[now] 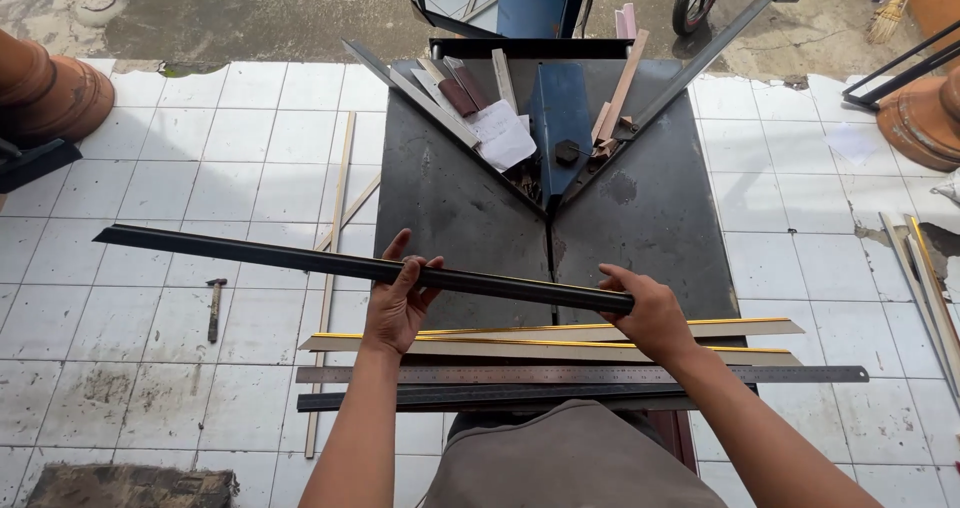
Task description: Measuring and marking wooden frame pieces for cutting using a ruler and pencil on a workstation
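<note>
A long black frame moulding strip is held level above a dark metal cutting table. My left hand grips it near its middle, fingers curled over the top. My right hand closes around its right end. The strip's left end sticks out far over the tiled floor. Below my hands lie two gold-edged pale moulding pieces, a long steel ruler and another dark strip along the table's near edge.
A V-shaped mitre fence with a blue guide sits at the table's back, with moulding offcuts and paper scraps. A hammer and thin wood strips lie on the white tiles at left. Clay pots stand at both sides.
</note>
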